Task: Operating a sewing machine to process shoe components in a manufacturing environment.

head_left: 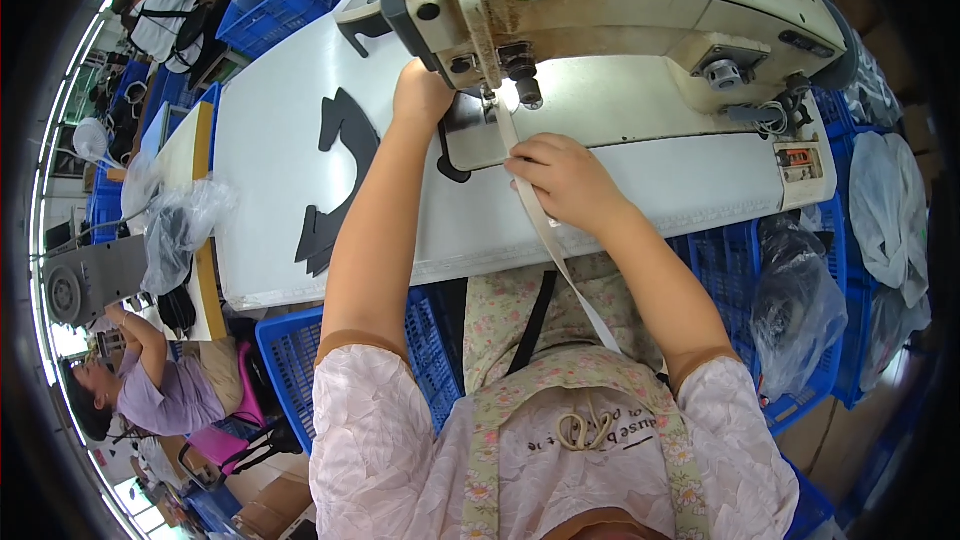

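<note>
A cream sewing machine (610, 5) stands over the white table, its lit needle area above the metal plate. A long white strip of tape (545, 230) runs from under the presser foot down over the table edge into my lap. My right hand (568, 180) pinches this strip a little in front of the needle. Left of the needle, my left hand (422, 95) reaches behind the machine head, which hides its fingers. Near its wrist a narrow black piece with a rounded end (453, 172) shows on the table; whether I hold it cannot be seen.
Curved black cut pieces (350, 175) lie stacked on the white table (260, 170) left of my forearm. Blue crates (290, 365) stand below the table at both sides, some with plastic bags (795, 315). At far left a person (170, 380) sits by another machine (95, 280).
</note>
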A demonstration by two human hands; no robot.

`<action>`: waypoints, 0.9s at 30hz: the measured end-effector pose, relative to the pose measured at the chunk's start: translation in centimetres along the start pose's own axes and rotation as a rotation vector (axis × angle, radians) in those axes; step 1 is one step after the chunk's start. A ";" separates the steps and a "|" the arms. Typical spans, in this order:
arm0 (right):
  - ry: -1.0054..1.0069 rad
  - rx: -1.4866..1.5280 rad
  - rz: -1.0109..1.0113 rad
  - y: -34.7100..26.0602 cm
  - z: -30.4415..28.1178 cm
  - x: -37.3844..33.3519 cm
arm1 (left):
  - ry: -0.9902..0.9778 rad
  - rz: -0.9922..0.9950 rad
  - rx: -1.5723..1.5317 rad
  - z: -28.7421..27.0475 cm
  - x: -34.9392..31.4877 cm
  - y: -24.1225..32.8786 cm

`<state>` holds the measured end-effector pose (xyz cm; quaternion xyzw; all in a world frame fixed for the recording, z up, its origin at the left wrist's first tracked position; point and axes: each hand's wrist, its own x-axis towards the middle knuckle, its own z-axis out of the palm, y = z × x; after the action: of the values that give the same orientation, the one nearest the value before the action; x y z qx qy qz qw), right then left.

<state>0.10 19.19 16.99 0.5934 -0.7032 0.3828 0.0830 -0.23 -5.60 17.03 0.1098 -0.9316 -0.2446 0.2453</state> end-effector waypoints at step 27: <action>0.025 -0.046 0.005 0.1 0.2 -0.3 | -0.467 -0.553 -0.565 -8.9 -8.5 5.4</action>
<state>0.15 19.26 16.67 0.5847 -0.7123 0.3740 0.1043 11.14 -1.74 23.12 0.2252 -0.7944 -0.5636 -0.0255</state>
